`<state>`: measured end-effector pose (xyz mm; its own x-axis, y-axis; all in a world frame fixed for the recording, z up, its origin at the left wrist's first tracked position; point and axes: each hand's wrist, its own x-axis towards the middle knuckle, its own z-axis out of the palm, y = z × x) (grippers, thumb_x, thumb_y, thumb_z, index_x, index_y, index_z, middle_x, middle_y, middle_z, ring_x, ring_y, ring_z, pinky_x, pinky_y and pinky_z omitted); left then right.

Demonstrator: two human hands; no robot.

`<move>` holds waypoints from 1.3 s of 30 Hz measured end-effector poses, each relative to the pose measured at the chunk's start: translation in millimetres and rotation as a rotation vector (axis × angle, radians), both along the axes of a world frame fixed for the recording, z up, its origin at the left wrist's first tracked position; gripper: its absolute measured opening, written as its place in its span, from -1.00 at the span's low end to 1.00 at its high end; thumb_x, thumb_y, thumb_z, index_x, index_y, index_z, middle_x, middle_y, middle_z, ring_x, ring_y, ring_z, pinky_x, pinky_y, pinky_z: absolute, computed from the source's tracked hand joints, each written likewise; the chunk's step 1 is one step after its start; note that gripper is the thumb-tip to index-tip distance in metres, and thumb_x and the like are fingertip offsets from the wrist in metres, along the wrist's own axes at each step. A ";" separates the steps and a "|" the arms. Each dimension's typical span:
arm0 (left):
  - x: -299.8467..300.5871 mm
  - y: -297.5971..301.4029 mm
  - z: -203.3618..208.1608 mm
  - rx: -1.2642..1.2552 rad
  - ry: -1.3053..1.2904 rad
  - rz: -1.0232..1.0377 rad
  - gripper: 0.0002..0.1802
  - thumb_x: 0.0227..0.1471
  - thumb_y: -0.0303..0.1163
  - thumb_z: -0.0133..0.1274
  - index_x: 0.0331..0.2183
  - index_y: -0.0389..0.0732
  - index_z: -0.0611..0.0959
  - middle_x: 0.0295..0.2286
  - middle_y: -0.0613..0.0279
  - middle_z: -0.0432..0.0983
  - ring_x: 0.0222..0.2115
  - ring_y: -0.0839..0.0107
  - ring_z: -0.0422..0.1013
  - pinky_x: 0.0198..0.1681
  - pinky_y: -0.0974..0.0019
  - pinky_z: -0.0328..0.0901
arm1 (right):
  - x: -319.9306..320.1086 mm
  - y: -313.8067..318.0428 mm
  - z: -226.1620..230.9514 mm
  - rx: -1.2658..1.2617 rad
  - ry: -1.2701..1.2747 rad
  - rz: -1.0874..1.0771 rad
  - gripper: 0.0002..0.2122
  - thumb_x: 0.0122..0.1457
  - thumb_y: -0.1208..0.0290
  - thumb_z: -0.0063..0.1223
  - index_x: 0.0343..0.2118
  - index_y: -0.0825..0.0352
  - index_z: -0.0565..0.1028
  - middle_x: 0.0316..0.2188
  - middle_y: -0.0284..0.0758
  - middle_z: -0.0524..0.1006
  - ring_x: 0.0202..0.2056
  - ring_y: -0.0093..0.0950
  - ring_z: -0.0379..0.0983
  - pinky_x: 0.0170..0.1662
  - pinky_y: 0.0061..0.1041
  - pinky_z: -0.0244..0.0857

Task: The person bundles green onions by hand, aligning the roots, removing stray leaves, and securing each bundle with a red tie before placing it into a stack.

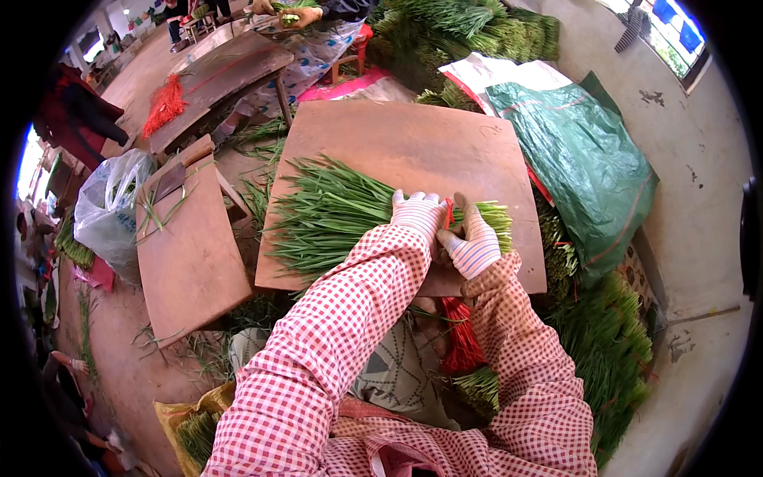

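A bundle of green chives (330, 208) lies across a brown board (381, 131), its leaves spread to the left and its pale cut stems (501, 222) to the right. My left hand (417, 213), in a striped glove, is closed over the stem part of the bundle. Just right of it, a red tie (450, 211) stands up at the bundle. My right hand (474, 245), gloved too, has thumb and fingers closed at that tie; its fingertips are partly hidden. Below the board's near edge hangs a bunch of red ties (462, 338).
Stacked chives (604, 342) and a green-and-white woven sheet (572, 151) fill the right, beside the wall (699, 262). At left stand a smaller board (191, 262) with a blade (168, 183) and a plastic bag (115, 207). Another person's gloved hands (300, 16) work at the top.
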<state>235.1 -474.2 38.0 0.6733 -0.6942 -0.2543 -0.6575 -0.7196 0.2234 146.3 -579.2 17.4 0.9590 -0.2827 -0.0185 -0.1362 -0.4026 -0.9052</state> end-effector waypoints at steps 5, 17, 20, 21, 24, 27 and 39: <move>-0.9 -12.6 -1.7 -0.022 -0.015 -0.003 0.07 -0.55 0.01 0.35 0.09 -0.02 0.29 0.02 0.17 0.25 0.12 0.25 0.13 0.19 -0.14 -0.07 | 8.0 -10.4 12.3 0.230 0.098 -0.085 -0.36 -0.01 0.52 0.12 0.17 0.32 0.12 -0.61 -0.37 0.41 -0.67 -0.61 0.33 -0.62 -0.57 0.26; -0.1 -9.9 -19.6 -0.108 -0.001 0.022 -0.60 0.16 -0.19 -0.30 0.02 0.14 0.43 0.00 0.24 0.36 0.06 0.29 0.25 0.13 -0.25 -0.13 | 7.1 -24.9 -15.4 0.399 0.032 -0.129 -0.53 0.07 0.53 0.01 0.09 0.30 0.24 -0.54 -0.41 0.44 -0.68 -0.65 0.30 -0.67 -0.64 0.22; -0.3 3.1 -20.3 -0.111 0.055 0.040 -0.59 0.18 -0.19 -0.34 0.04 0.15 0.42 0.03 0.23 0.32 0.10 0.31 0.18 0.13 -0.27 -0.15 | 4.9 -2.0 -8.3 0.390 0.008 -0.128 -0.70 0.12 0.51 0.01 -0.06 0.23 0.37 -0.56 -0.45 0.43 -0.71 -0.66 0.26 -0.69 -0.68 0.19; 0.1 3.4 -21.1 -0.092 0.069 0.042 -0.59 0.18 -0.19 -0.35 0.04 0.15 0.41 0.03 0.23 0.31 0.11 0.31 0.16 0.13 -0.28 -0.16 | 5.1 2.6 -7.0 0.393 0.004 -0.130 -0.73 0.12 0.51 0.01 -0.09 0.24 0.38 -0.56 -0.45 0.43 -0.71 -0.67 0.26 -0.69 -0.68 0.19; 1.4 -20.4 -9.1 -0.103 0.063 -0.001 -0.58 0.16 -0.14 -0.30 0.03 0.12 0.43 0.03 0.24 0.32 0.11 0.31 0.17 0.15 -0.20 -0.13 | -0.9 -22.9 -7.4 0.486 -0.056 -0.117 -0.84 0.12 0.54 0.00 -0.22 0.30 0.41 -0.56 -0.44 0.42 -0.68 -0.67 0.27 -0.66 -0.71 0.16; 16.7 -11.5 -19.2 -0.337 0.016 0.253 -0.58 0.00 -0.09 -0.11 -0.07 0.11 0.53 -0.04 0.24 0.43 -0.03 0.27 0.35 0.05 0.04 0.14 | 2.8 -2.7 -3.5 0.103 -0.132 -0.046 -0.91 0.03 0.50 0.03 -0.39 0.34 0.46 -0.54 -0.34 0.43 -0.52 -0.57 0.35 -0.45 -0.57 0.25; -9.5 1.7 8.3 -0.051 -0.001 -0.025 0.13 -0.58 -0.04 0.36 0.13 0.28 0.21 0.03 0.17 0.24 0.12 0.21 0.12 0.19 -0.11 -0.10 | -22.9 12.1 4.8 0.516 -0.080 -0.098 -0.43 0.08 0.57 0.03 0.17 0.33 0.12 -0.62 -0.37 0.43 -0.66 -0.59 0.37 -0.61 -0.61 0.27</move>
<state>225.6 -472.5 46.3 0.6556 -0.7230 -0.2178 -0.6756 -0.6905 0.2584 123.4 -567.2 22.1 0.9325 -0.3448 -0.1072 -0.0735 0.1093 -0.9913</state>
